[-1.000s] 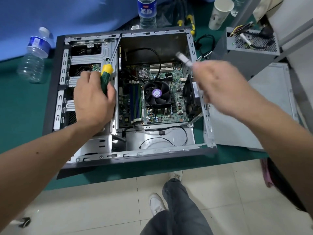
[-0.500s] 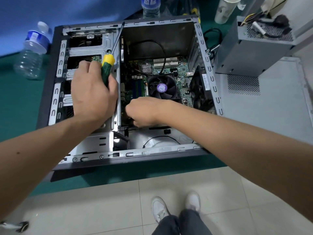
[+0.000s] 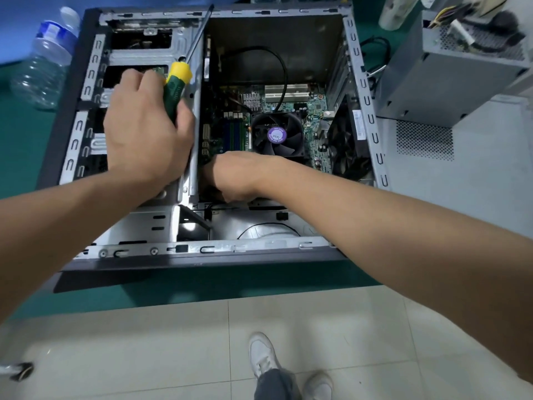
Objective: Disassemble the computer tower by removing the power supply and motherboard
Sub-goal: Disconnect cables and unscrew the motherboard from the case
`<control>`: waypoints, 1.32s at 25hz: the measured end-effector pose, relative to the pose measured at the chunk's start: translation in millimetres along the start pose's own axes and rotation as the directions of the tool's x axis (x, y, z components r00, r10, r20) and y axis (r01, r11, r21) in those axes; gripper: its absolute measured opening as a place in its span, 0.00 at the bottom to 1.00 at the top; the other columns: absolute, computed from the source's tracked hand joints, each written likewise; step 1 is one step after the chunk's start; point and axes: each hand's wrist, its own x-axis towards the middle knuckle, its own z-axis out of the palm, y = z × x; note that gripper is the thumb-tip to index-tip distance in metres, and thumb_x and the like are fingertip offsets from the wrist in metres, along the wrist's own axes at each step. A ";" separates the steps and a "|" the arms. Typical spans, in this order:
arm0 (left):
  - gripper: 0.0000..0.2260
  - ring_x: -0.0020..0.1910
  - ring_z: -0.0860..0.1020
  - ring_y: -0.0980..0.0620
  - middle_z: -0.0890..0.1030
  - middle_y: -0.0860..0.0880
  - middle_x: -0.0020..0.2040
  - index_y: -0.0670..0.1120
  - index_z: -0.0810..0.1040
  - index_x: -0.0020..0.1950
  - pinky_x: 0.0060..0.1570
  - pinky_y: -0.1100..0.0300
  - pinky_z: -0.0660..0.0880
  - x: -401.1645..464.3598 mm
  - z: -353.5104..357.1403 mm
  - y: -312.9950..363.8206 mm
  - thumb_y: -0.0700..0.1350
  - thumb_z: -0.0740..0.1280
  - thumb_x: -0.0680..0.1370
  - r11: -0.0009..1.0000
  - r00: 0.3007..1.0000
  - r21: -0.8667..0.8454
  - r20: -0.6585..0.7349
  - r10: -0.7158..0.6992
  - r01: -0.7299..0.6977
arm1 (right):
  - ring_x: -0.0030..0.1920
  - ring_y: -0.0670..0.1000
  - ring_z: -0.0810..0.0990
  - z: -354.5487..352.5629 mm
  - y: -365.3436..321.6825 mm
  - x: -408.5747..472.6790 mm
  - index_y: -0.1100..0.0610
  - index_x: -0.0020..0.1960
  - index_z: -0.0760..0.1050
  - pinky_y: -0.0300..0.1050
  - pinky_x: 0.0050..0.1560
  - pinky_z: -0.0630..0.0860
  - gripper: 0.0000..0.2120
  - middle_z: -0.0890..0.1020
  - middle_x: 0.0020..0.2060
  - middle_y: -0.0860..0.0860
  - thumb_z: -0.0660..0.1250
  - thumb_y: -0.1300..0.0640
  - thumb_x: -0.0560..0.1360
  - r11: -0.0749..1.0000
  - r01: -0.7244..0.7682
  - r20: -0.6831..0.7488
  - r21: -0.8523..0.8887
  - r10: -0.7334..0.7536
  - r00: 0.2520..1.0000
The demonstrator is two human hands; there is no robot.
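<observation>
Head view shows the motherboard [image 3: 288, 116] still flat in the tower [image 3: 202, 255] on the green worktop [image 3: 17, 134], a stiff but fragile board I judge best lifted by its bare edges. The left hand [image 3: 144, 134] grips the screwdriver [image 3: 176, 88]. The right hand [image 3: 230, 174], half a second ago at the board's near edge, now reaches deeper with fingers curled; whether its grip holds anything I cannot tell.

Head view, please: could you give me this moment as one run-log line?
left hand: grips screwdriver | right hand: inside case, near motherboard, grip unclear | power supply: out, on table
</observation>
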 end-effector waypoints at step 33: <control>0.17 0.52 0.71 0.37 0.73 0.35 0.54 0.39 0.71 0.52 0.49 0.47 0.64 2.8 2.1 -2.2 0.52 0.58 0.77 1.000 1.000 -0.009 -0.009 0.005 -0.005 | 0.44 0.54 0.74 -16.6 -6.9 26.5 0.62 0.49 0.76 0.44 0.45 0.72 0.09 0.79 0.47 0.56 0.57 0.61 0.80 0.979 0.118 0.002 -0.165 -0.120 0.993</control>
